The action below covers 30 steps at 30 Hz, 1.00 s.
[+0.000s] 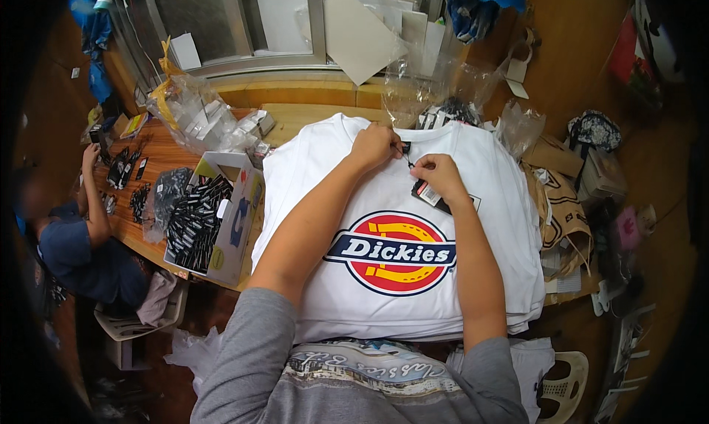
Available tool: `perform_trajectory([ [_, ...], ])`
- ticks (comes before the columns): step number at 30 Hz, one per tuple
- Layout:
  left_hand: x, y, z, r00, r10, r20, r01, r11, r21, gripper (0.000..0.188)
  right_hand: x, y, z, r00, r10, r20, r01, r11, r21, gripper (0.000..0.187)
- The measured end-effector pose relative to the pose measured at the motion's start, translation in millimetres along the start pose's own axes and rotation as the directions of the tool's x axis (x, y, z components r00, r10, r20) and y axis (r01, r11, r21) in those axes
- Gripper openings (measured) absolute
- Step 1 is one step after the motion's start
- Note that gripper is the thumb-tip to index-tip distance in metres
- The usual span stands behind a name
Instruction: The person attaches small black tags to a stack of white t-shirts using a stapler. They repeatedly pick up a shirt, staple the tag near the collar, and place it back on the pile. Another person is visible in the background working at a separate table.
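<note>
A white T-shirt [325, 195] with a large red, yellow and dark blue chest print lies flat on top of a stack of white shirts in front of me. At its collar, the fingers of my left hand [377, 145] are pinched beside the small black neck label [407, 147], apparently gripping it. My right hand [439, 176], just to the right and nearer, pinches the thin dark cord of a black hang tag [428, 194]. That cord stretches between my two hands. Below my right fingers the tag, with a white and red patch, hangs against the shirt.
Left of the stack stands an open carton [240, 195] full of black tags. Clear plastic bags [196, 118] lie behind it. A co-worker [85, 239] sits at the wooden table [159, 147] on the far left, among more black tags. Brown paper bags [565, 210] stand at right.
</note>
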State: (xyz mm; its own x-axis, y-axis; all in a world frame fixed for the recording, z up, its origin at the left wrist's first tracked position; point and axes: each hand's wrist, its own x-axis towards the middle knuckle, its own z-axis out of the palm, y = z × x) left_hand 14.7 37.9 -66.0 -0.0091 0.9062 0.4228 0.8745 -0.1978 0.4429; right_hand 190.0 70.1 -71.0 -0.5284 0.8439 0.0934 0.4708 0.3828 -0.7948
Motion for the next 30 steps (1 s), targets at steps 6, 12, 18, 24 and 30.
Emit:
perform_trajectory([
  [6, 0.7, 4.3, -5.7, 0.995, -0.057, 0.078, 0.066, 0.99, -0.123, 0.009, -0.3, -3.4, -10.2, 0.986, 0.06, 0.158, -0.099, 0.963, 0.249, 0.01],
  [12, -12.5, 8.2, -8.7, 0.991, 0.131, 0.003, -0.125, 0.953, -0.278, 0.017, 3.7, 3.7, -6.1, 0.996, -0.051, 0.076, 0.028, 0.959, 0.283, 0.012],
  [18, -12.4, 19.9, -13.5, 0.987, 0.163, 0.01, -0.154, 0.95, -0.27, 0.031, 2.8, -0.2, -6.6, 0.991, -0.133, -0.01, 0.132, 0.976, 0.172, 0.013],
  [24, -8.0, 26.7, -14.9, 0.975, 0.2, 0.1, -0.174, 0.958, -0.227, 0.018, -0.8, -7.1, -8.7, 0.999, -0.034, -0.041, 0.038, 0.995, 0.096, 0.013],
  [30, -7.1, 22.6, -12.2, 0.985, 0.15, 0.084, -0.115, 0.938, -0.328, 0.011, 0.1, -9.2, -8.9, 0.998, -0.059, 0.013, 0.059, 0.998, -0.004, 0.017],
])
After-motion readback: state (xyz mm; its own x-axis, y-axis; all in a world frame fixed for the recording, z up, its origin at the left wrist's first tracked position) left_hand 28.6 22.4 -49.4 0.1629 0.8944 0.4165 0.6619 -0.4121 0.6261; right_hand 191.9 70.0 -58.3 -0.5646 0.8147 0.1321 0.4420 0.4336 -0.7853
